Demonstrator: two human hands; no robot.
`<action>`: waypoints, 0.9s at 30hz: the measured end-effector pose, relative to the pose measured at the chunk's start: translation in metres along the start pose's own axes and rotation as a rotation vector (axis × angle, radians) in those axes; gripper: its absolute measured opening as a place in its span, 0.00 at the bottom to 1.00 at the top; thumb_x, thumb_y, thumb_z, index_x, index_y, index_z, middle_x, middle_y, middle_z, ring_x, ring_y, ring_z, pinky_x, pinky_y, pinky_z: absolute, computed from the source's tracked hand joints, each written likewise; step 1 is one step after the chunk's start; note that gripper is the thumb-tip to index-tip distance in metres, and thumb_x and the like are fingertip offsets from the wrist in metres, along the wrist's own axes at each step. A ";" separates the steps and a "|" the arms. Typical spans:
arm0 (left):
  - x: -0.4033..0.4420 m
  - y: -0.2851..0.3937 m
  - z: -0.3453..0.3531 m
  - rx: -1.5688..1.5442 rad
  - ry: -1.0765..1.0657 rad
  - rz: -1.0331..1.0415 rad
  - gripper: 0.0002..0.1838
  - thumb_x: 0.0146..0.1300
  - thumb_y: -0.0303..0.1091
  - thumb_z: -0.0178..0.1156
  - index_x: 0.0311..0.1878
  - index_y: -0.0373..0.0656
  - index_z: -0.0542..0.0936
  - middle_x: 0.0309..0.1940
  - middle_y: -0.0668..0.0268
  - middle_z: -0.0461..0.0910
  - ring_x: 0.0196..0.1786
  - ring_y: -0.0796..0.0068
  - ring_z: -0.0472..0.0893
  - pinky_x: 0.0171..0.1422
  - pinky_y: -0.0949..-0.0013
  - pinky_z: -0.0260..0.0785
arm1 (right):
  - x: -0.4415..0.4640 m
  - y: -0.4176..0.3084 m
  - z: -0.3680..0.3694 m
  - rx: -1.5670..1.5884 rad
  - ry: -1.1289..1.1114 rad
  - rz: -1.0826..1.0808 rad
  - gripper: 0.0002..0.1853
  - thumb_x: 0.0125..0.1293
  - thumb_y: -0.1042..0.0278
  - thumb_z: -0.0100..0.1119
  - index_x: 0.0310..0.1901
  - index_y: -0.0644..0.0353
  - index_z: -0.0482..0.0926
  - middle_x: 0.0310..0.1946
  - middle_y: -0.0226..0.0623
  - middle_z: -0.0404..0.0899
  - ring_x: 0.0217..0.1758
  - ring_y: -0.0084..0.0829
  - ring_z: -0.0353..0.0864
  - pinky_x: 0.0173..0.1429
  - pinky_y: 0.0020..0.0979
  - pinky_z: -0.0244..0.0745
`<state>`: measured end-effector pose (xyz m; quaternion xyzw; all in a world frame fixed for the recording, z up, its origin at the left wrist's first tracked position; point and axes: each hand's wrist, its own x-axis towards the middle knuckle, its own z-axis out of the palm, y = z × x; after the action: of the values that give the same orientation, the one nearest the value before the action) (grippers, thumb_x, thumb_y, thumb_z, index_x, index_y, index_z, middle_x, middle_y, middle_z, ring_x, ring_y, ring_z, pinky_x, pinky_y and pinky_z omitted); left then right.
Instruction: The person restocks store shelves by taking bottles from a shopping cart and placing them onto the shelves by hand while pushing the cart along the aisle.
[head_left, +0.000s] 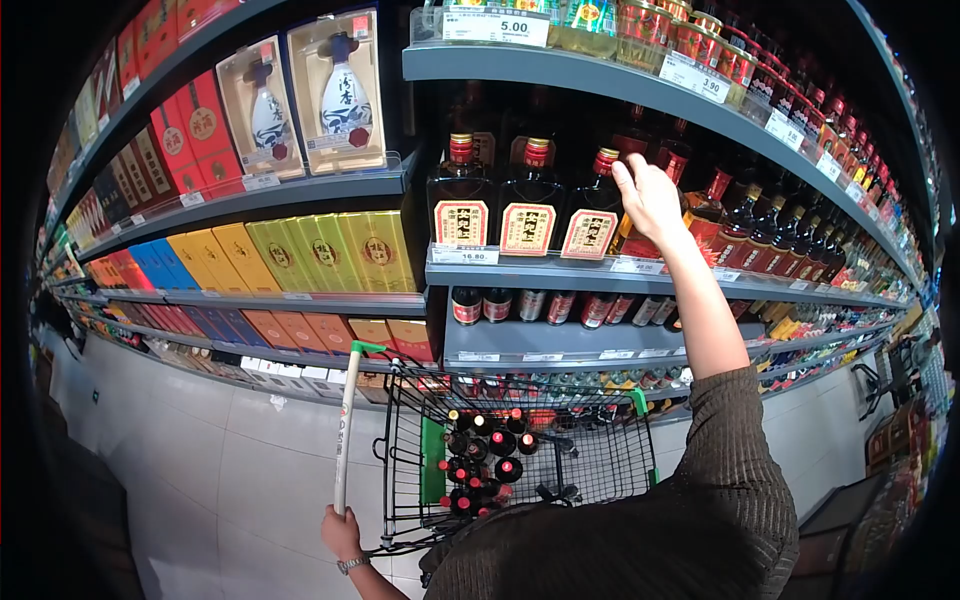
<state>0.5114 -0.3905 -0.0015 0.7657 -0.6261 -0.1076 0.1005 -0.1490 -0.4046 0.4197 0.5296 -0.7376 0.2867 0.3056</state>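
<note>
My left hand [344,535], with a watch on its wrist, is closed around the white handle bar [347,430] of a shopping cart [600,440]. Up at the shelf, my right hand [652,200] is raised with thumb and fingers apart. It is beside the neck of a dark square bottle [592,215] with a cream label and a red and gold cap. Whether it touches that bottle I cannot tell. Two similar bottles, one in the middle [530,210] and one at the left [461,212], stand upright alongside. An amber-labelled bottle [637,243] is partly hidden behind my hand.
Several dark bottles [480,460] sit in the cart's left part. Boxed bottles [347,95] and green-gold boxes [325,250] fill the left shelves. More bottles [775,225] line the shelf to the right. A grey shelf edge [600,70] overhangs my hand. Tiled floor [250,450] lies left.
</note>
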 end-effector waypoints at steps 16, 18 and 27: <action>0.000 0.002 -0.007 -0.018 -0.056 -0.029 0.17 0.57 0.43 0.66 0.42 0.40 0.80 0.35 0.50 0.84 0.40 0.46 0.83 0.44 0.49 0.75 | -0.027 -0.025 -0.003 0.192 0.351 -0.181 0.23 0.66 0.63 0.58 0.59 0.64 0.71 0.62 0.50 0.70 0.66 0.50 0.68 0.69 0.44 0.63; 0.002 -0.003 -0.005 -0.039 -0.083 -0.020 0.18 0.57 0.44 0.66 0.42 0.40 0.80 0.35 0.50 0.84 0.40 0.46 0.83 0.45 0.49 0.75 | -0.035 -0.026 0.005 0.211 0.395 -0.177 0.27 0.64 0.65 0.59 0.63 0.65 0.67 0.66 0.50 0.65 0.69 0.49 0.63 0.73 0.45 0.58; 0.026 -0.037 0.026 -0.204 -0.231 -0.073 0.18 0.56 0.46 0.66 0.39 0.39 0.81 0.34 0.50 0.84 0.40 0.45 0.83 0.45 0.50 0.75 | -0.081 -0.026 0.065 -0.005 0.242 -0.101 0.44 0.64 0.58 0.60 0.76 0.58 0.47 0.78 0.55 0.37 0.81 0.54 0.36 0.79 0.57 0.30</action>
<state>0.5430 -0.4089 -0.0384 0.7563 -0.5911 -0.2615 0.1009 -0.1130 -0.4115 0.3187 0.5268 -0.6684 0.3306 0.4078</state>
